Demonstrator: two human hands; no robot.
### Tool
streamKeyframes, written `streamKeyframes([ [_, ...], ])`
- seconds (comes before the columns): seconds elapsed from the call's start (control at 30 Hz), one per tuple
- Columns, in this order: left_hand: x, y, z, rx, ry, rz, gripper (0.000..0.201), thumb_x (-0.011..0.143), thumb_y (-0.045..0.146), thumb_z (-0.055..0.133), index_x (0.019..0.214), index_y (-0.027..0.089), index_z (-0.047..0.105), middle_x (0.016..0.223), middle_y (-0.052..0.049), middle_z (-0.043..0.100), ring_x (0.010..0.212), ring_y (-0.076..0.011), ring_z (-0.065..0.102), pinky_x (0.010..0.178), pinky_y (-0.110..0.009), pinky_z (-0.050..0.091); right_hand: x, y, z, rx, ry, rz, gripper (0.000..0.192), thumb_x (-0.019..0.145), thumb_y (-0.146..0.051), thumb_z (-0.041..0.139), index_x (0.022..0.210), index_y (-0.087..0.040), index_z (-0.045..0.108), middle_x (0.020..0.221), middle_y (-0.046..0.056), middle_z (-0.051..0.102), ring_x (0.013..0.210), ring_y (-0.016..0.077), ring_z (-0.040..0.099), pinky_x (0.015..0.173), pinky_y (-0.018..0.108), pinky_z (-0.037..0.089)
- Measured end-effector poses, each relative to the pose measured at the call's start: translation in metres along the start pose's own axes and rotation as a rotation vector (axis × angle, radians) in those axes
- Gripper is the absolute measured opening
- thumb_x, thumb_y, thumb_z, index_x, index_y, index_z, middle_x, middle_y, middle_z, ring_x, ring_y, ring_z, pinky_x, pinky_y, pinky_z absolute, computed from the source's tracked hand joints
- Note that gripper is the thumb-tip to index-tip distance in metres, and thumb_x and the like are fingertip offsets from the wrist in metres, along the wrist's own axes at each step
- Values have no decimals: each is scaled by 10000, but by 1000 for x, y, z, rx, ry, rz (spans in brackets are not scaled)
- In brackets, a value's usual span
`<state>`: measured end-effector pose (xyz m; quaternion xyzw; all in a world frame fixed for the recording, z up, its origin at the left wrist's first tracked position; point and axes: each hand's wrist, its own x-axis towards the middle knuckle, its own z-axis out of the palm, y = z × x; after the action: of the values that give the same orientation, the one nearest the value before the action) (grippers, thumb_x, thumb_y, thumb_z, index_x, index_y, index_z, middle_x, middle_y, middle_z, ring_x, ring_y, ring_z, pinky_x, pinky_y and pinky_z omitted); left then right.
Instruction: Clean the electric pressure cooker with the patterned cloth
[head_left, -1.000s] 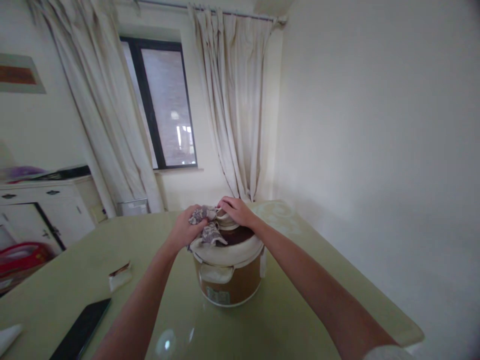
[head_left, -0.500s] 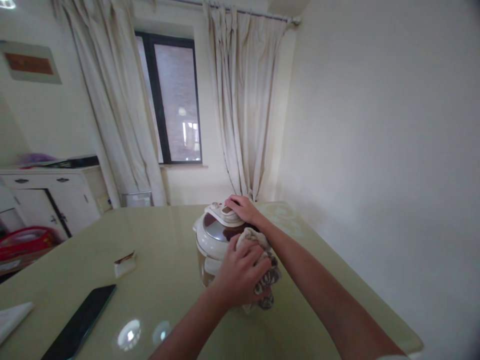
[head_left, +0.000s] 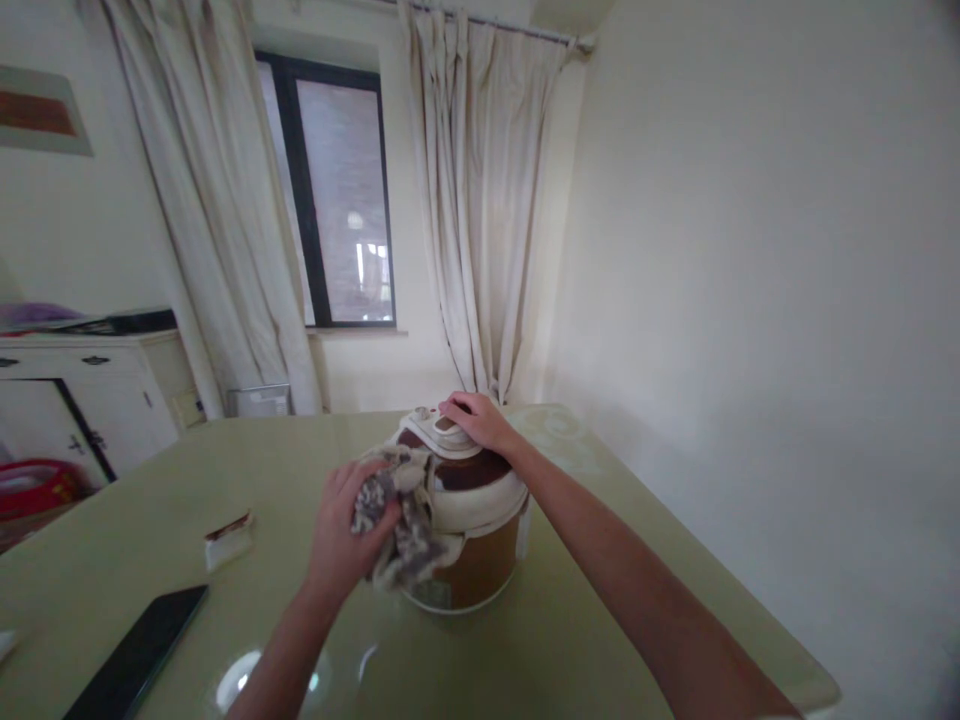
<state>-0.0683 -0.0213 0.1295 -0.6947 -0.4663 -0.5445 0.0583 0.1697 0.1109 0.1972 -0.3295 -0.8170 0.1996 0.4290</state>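
My left hand (head_left: 341, 530) grips a patterned grey rag (head_left: 397, 520) against the round cream-and-brown cooker (head_left: 469, 530); right hand (head_left: 472, 420) lies flat, fingers open, on its lid, bare pale-green glossy tabletop (head_left: 570, 640) all round the cooker.

I see open green table (head_left: 570, 640) right of and in front of the cooker (head_left: 469, 545) | left flank blocked: left hand (head_left: 341, 530) pressing cloth (head_left: 401, 520) against it | top blocked: right hand (head_left: 472, 420) on lid | far left: small packet (head_left: 227, 540), phone (head_left: 135, 660), well apart, bare lane between.
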Motion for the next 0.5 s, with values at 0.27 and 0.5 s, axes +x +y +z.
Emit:
streamKeyframes([
  [0.27, 22, -68, 33, -280, 135, -440, 417, 731, 477, 642, 1057, 216, 637, 936, -53, 765, 865, -255, 720, 816, -387, 588, -1, -6, 2, -27, 17, 26, 322, 993, -445, 621, 828, -189, 724, 781, -8, 714, 767, 149, 613, 743, 263, 404],
  [0.5, -99, -75, 52, -343, 27, -666, 370, 754, 430, 648, 1086, 275, 597, 1001, -42, 782, 940, -318, 756, 873, -493, 618, 3, -4, 4, -74, 30, 20, 312, 985, -418, 626, 806, -185, 731, 731, -16, 689, 735, 147, 601, 709, 264, 383],
])
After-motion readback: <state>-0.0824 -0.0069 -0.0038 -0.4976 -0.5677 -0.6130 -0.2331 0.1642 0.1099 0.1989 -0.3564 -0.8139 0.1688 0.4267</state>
